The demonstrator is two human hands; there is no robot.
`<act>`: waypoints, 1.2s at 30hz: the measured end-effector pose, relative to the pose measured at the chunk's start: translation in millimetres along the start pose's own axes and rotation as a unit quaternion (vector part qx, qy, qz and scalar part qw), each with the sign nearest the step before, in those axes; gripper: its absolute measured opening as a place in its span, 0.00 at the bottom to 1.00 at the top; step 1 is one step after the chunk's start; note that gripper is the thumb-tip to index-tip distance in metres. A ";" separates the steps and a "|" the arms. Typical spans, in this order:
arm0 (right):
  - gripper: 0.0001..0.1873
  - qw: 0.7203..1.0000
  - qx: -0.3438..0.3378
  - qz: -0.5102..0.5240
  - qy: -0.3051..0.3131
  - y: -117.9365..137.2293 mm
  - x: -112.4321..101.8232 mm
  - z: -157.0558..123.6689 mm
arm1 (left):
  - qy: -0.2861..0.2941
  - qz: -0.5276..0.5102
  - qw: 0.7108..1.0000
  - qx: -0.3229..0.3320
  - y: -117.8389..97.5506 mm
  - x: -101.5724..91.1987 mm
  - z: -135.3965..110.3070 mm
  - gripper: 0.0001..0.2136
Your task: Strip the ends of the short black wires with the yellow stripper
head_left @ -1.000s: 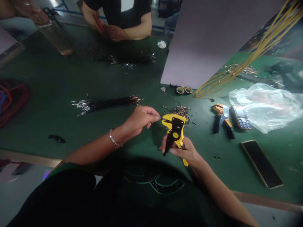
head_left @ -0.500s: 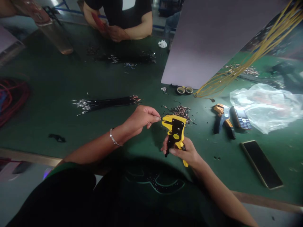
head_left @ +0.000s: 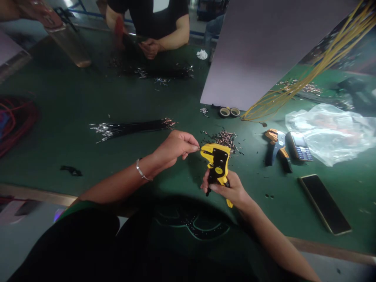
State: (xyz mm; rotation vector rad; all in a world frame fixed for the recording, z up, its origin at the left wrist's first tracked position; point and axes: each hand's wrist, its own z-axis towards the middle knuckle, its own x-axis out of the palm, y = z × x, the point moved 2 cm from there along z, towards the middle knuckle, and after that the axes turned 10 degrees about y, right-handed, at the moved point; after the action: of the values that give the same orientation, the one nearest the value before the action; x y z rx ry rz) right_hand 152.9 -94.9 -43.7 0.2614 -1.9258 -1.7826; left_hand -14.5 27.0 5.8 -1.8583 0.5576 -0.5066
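My right hand (head_left: 232, 188) is wrapped round the handles of a yellow and black wire stripper (head_left: 219, 159), whose jaws point left. Just off those jaws, my left hand (head_left: 182, 147) is closed in a pinch on a thin dark wire (head_left: 199, 148). Only the tip of this wire shows between the fingertips and the jaws; the rest is hidden. Behind the stripper lies a heap of cut wire ends (head_left: 225, 138) with copper showing. A bundle of black wires (head_left: 132, 127) rests on the green table beyond my left hand, with silvery ends left and coppery ends right.
Right of my hands lie an orange and blue hand tool (head_left: 277, 147), a keypad phone (head_left: 300, 147), a smartphone (head_left: 324, 203) and a plastic bag (head_left: 331, 131). Tape rolls (head_left: 229, 112) sit by a grey panel (head_left: 237, 58) and yellow wires (head_left: 311, 74). Across the table, a co-worker's hand (head_left: 150, 47) shows.
My left hand stays almost still by the jaws, and the stripper barely shifts. Across the table, the co-worker's hands have moved apart, the red-handled object going left.
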 end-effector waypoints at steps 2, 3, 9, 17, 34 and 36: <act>0.12 1.000 0.005 -0.004 -0.001 -1.3 -0.1 -0.3 | 0.001 0.002 1.000 -0.001 0.1 0.0 0.0 0.03; 0.12 1.000 0.007 -0.007 -0.002 -2.0 -0.3 -0.6 | 0.001 0.002 1.000 -0.002 0.3 0.0 0.0 0.03; 0.12 1.000 0.011 0.001 0.001 -4.0 -0.6 -1.3 | 0.001 0.002 1.000 -0.002 0.9 -0.2 0.2 0.03; 0.12 1.000 0.022 0.001 -0.009 -7.5 -0.6 -2.9 | 0.007 0.004 1.000 0.004 0.5 -0.3 0.6 0.04; 0.10 1.000 0.026 0.008 -0.014 -9.4 4.8 -2.3 | -0.004 0.016 1.000 0.016 2.4 -0.8 0.8 0.03; 0.10 0.999 0.027 0.011 -0.018 -8.4 5.8 -2.0 | -0.001 0.016 1.000 0.018 2.8 -0.8 1.2 0.03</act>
State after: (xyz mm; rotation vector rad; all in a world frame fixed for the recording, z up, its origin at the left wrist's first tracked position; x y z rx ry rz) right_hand 147.3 -100.4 -50.5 0.2283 -1.9962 -1.7339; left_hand -14.9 27.5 2.7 -1.8129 0.5719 -0.4909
